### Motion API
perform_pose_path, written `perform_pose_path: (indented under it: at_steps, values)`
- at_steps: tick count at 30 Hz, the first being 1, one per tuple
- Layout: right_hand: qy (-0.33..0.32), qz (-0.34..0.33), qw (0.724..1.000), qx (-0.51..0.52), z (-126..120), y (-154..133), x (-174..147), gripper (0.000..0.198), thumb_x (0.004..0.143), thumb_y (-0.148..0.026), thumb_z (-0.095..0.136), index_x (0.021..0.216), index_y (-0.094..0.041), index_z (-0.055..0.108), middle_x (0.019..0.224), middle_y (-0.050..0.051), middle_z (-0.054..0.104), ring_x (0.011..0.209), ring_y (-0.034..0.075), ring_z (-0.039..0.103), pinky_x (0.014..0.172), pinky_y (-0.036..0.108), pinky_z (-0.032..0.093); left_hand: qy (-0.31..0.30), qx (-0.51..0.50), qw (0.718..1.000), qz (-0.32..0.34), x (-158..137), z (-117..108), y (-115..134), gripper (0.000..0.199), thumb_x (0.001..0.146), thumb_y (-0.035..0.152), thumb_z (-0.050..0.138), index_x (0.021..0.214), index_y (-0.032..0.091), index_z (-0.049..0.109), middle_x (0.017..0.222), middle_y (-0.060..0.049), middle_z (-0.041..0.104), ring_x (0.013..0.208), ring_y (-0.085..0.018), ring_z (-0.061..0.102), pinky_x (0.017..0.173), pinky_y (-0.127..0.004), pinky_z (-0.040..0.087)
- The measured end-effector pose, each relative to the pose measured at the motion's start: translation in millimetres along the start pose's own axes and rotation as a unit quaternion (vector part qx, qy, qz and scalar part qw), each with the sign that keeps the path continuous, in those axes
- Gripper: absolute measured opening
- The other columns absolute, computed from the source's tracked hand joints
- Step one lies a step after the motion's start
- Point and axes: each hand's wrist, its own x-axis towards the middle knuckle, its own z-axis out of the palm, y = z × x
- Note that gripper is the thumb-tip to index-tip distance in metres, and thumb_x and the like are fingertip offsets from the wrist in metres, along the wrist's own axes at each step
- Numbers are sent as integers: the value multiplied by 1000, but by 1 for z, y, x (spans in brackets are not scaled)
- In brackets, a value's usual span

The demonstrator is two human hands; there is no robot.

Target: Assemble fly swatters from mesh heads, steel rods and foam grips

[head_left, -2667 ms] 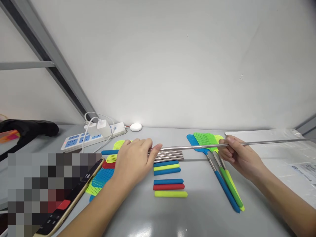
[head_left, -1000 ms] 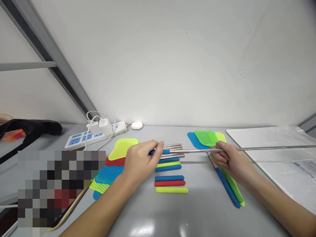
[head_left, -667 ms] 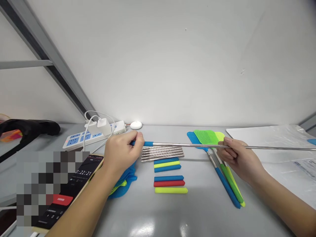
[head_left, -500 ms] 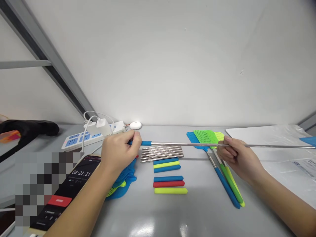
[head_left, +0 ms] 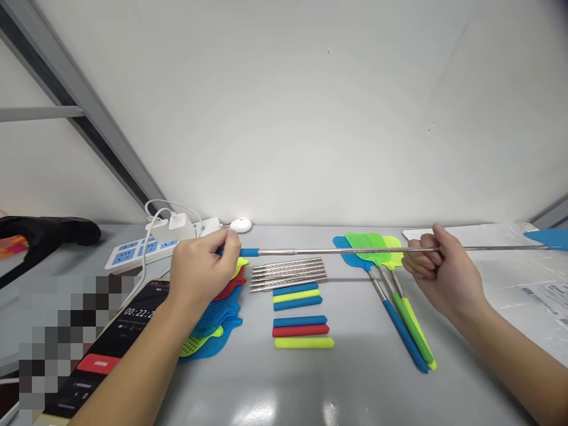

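Observation:
A fly swatter [head_left: 337, 251] with a long, extended metal rod stretches level across the view above the table. My left hand [head_left: 204, 260] is closed round its blue handle. My right hand [head_left: 437, 263] has its fingers curled about the rod near the blue head [head_left: 550, 238], which is cut off by the right edge. Below the rod lie several bare metal rods [head_left: 288, 274] in a row and several loose handles, among them a red one [head_left: 300, 330] and a yellow one [head_left: 304, 342]. Loose mesh swatter heads [head_left: 217, 310] are stacked beside my left forearm, partly hidden by it.
Three assembled swatters [head_left: 403, 316] lie fanned out at the right. Beyond them are clear plastic packaging [head_left: 501, 284] and the wall. At the left stand a power strip [head_left: 128, 253] with plugs and cables, a phone [head_left: 106, 355] showing a timer, and a black object [head_left: 53, 231].
My right hand has slid right along the rod, toward the blue head, and its thumb now points up. The head shows more in view. My left hand keeps the handle.

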Motion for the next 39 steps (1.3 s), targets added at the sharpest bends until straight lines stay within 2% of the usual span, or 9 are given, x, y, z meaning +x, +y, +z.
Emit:
perform_pose_path:
  at_steps: [4,9,13,16,22,26,30,35,39]
  values:
    - [39,-3,999,-10,0,-2,1,48,91,-39,55,55,-21,29,55,-5,18,50,11,13,47,30,15,-11,-5,1000,-13,-1,2,2,40,88,30,44,51,20,33,44,4,29,44,-10,30,52,-28,23]
    - [71,-7,997,-15,12,4,-8,45,93,-36,51,57,-21,28,56,-6,17,50,11,15,45,30,16,-20,-11,999,-27,-10,10,13,42,89,30,45,50,19,37,43,4,30,45,-11,31,52,-28,23]
    - [42,32,999,-14,24,11,-18,48,92,-41,53,57,-21,28,58,-6,19,50,10,16,45,29,16,-52,-17,999,3,-21,15,29,42,90,32,45,52,19,33,45,4,28,45,-10,29,51,-28,20]
    - [22,31,999,-30,29,15,-25,49,93,-43,53,57,-21,28,58,-5,18,51,10,18,46,29,16,-75,-28,997,21,-28,19,38,42,91,33,44,54,18,31,45,5,28,45,-10,27,50,-28,18]
    - [-34,39,997,-64,25,19,-28,52,92,-52,50,56,-21,29,56,-5,19,51,11,21,47,29,17,-77,-30,996,21,-22,15,35,42,90,33,43,53,19,30,46,5,27,45,-10,26,51,-28,19]
    - [-59,2,997,-49,17,16,-22,57,92,-61,42,53,-19,42,54,-3,28,47,10,24,46,28,20,-57,-27,998,5,-12,10,20,42,89,33,44,50,19,34,44,4,30,45,-11,31,52,-28,22]
    - [6,-19,1000,-10,3,7,-7,57,92,-62,36,59,-20,57,58,0,42,48,11,36,48,28,32,-39,-13,999,-5,-5,8,5,40,87,31,44,50,20,33,43,3,30,45,-11,32,52,-28,24]
    - [88,-28,995,46,-13,-1,12,43,92,-44,39,79,-18,70,70,5,54,62,15,50,52,28,41,-18,4,1000,-13,1,4,0,40,87,31,45,50,20,34,44,3,31,45,-11,32,53,-28,24]
    - [66,-44,996,30,-7,6,7,40,90,-36,38,89,-18,74,81,10,64,74,19,56,61,30,47,-12,-7,999,-30,-5,5,9,40,88,31,45,51,19,34,45,4,29,46,-11,31,53,-27,24]
